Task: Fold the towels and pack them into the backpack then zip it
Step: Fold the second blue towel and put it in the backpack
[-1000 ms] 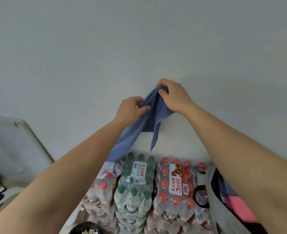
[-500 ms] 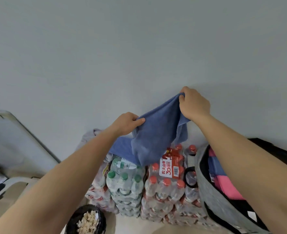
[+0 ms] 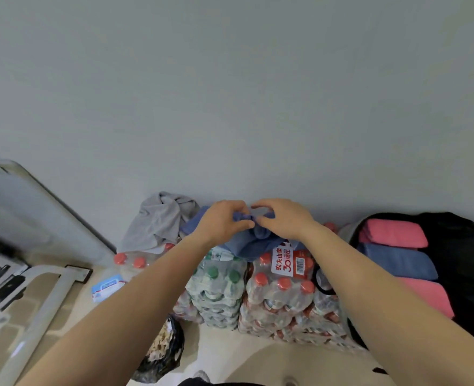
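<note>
Both hands, left point(image 3: 222, 222) and right point(image 3: 283, 218), pinch the bunched blue towel point(image 3: 253, 240) between clamped fingers above the bottle packs point(image 3: 258, 291).

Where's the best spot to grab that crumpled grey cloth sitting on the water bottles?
Pinch the raised fold at the top of the crumpled grey cloth, coming from above and the left; its right edge lies against the blue towel that both hands hold.

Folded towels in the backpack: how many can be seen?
3, stacked side by side in the open backpack: a pink towel farthest, a blue towel in the middle, another pink one nearest. More may be hidden beneath.
</note>
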{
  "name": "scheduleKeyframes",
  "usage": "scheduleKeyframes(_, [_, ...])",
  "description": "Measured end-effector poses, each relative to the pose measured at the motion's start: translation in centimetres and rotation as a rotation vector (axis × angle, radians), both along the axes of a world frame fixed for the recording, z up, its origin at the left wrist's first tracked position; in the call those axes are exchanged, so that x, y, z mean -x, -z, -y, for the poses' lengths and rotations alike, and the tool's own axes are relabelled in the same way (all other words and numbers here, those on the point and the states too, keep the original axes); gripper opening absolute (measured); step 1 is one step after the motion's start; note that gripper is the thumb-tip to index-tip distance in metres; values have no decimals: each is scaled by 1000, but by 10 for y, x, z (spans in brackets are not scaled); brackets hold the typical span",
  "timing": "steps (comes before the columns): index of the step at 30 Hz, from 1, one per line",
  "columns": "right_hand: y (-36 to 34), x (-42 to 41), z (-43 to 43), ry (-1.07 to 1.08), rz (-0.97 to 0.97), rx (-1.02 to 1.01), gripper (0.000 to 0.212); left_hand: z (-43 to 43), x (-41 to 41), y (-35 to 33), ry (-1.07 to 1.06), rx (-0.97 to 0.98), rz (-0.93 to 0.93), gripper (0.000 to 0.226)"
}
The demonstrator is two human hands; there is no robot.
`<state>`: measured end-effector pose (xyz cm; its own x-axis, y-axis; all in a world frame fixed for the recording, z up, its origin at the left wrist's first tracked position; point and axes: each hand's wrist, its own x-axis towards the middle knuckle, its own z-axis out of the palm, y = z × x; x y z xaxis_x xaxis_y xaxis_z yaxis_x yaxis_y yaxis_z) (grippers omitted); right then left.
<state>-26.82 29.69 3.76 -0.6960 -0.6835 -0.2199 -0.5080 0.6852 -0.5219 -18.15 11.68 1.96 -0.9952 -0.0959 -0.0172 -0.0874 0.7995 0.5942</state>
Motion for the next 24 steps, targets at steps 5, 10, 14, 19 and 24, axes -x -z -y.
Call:
scheduleKeyframes(5, [5,2,5,-26,78,42,14,1,-8,8,-64,-68,-28,22])
scheduleKeyframes(10, [0,1,2,-32,187,99,6,-4,-8,6,-114,-160,-52,25])
scheduleKeyframes(14, [0,3,-2,-21,127,117,8,-10,-2,0,-111,-215,-63,21])
scheduleKeyframes(19, [-14,18,-18,128,20,272,6,-4,-3,-1,-4,-76,28,28])
scheduleKeyframes(24, [-44,41,-33,325,-102,428,12,7,-1,4,-26,66,81,27])
